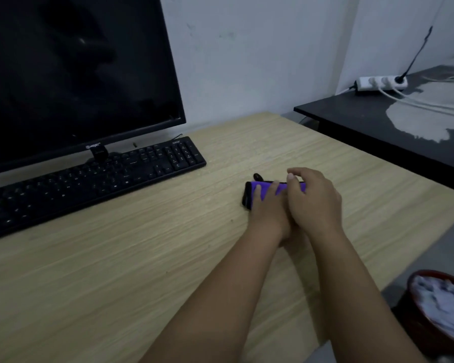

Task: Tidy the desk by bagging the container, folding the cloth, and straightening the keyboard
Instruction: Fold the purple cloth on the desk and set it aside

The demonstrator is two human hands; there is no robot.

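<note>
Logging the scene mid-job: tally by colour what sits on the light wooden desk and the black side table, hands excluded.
Black: 2, the flat black monitor and the black plastic keyboard
Purple: 1, the folded purple cloth with black edging
White: 1, the white power strip on the side table
Total: 4

Landmark = keyboard (89,179), on desk (116,271) w/ its left end nearer the front edge. Monitor (71,69) directly behind it. Folded cloth (270,191) right of keyboard, apart from it, under 2 hands: left hand (266,208), right hand (313,200). Power strip (380,83) far right + behind, on side table (364,119). Bin (438,310) right + in front, off desk.
</note>
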